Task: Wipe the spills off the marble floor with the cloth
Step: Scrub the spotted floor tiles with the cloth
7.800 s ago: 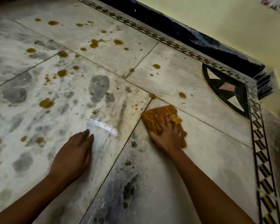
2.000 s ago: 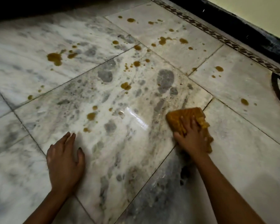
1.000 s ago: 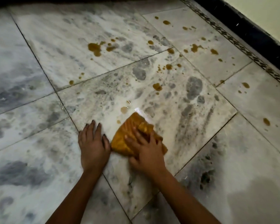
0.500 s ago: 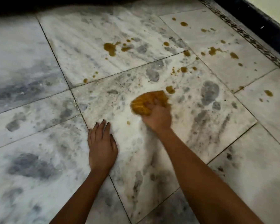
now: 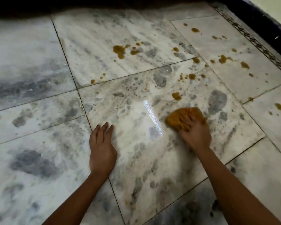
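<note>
- Cloth (image 5: pixel 178 118), an orange-brown rag bunched into a rough pad, lies on the central tile of the marble floor (image 5: pixel 39 135), just right of a bright glare streak (image 5: pixel 152 117).
- The right hand (image 5: pixel 195 133) lies flat over the cloth's near half, fingers stretched forward and pressing down rather than curling round it. Motion blur hides whether the thumb tucks an edge.
- The left hand (image 5: pixel 102 148) is planted palm-down across a tile joint, fingers straight and close together, holding nothing, well apart from the cloth.
- Handling, as a judgement: the cloth looks soft, limp and light, likely damp, so it will fold and ride up under a push. A flat palm over its middle, with loose edges gathered beneath the fingers, should keep it together.
- The polished marble looks slick, so the pad should glide easily, and the bracing hand could slip.
- The nearest brown spill (image 5: pixel 176 96) sits just beyond the cloth. A larger blot (image 5: pixel 119 50) and scattered drops lie farther off, some near the patterned border strip (image 5: pixel 253 39).
- Hidden: the floor under cloth and hand, and how soiled the cloth's underside is.
- Grey mottling in the marble makes faint smears hard to tell from stone, the far edge falls into deep shadow, and both forearms are cut off below.
</note>
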`<state>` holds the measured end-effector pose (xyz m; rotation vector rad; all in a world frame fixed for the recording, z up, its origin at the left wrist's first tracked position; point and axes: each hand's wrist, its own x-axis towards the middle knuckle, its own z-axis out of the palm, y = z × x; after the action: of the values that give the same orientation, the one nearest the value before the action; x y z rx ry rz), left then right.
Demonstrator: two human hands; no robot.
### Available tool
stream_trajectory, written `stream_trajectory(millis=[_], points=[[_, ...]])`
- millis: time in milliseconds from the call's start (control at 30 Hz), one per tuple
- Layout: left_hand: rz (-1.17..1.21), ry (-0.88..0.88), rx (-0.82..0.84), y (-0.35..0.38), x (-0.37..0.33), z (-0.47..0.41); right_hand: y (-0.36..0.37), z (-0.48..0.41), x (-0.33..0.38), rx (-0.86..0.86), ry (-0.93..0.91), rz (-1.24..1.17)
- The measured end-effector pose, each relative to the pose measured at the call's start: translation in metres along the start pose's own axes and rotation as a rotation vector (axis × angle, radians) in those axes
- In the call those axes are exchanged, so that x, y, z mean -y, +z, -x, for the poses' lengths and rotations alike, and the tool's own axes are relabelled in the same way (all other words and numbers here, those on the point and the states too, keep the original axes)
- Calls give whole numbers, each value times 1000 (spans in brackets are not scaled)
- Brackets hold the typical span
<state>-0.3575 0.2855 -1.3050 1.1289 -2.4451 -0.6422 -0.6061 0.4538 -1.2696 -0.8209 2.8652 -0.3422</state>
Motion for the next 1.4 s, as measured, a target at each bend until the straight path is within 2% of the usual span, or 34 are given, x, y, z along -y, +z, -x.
stream_trajectory(millis=[133, 200, 300, 367, 433, 500, 567, 667, 767, 833, 900, 967, 1033, 1100, 1200, 1300, 1400], points=[[17, -21, -5, -1, -2, -1, 15, -30, 100, 63, 41, -1], [25, -29, -5, -4, 0, -2, 26, 5, 132, 98, -135, 25], [51, -18, -16, -7, 3, 0, 31, 80, 104, 81, -482, -53], [80, -20, -23, -8, 3, 0, 26, 115, 52, 90, -581, -140], [88, -12, -22, -6, 2, -2, 16, 122, -3, 68, -507, -119], [74, -12, -18, -4, 0, -1, 3, 92, -43, 29, -315, -46], [62, -17, -4, -2, -1, 2, -7, 41, -52, 2, -94, -11], [47, -16, -8, -1, -1, 4, -6, -26, -4, 3, 62, -78], [54, -18, -7, -4, -1, 2, 4, -22, 83, 87, 83, -38], [74, -20, -4, -7, 2, 0, 16, 19, 119, 98, -133, -6], [109, -29, -4, -9, 3, -1, 20, 72, 116, 69, -398, -73], [134, -29, -4, -11, 4, -1, 20, 108, 74, 105, -574, -130], [138, -15, 2, -12, 3, -1, 17, 125, 15, 94, -610, -100], [136, -14, 4, -11, 1, -1, 3, 121, -35, 34, -489, -53], [129, -18, 6, -8, -2, 0, -18, 61, -66, -70, -118, 12], [110, -17, 13, -8, 0, -1, -19, -15, -36, -82, 142, -24], [27, -4, 7, -9, -2, -3, 6, -40, 32, -25, 212, -39]])
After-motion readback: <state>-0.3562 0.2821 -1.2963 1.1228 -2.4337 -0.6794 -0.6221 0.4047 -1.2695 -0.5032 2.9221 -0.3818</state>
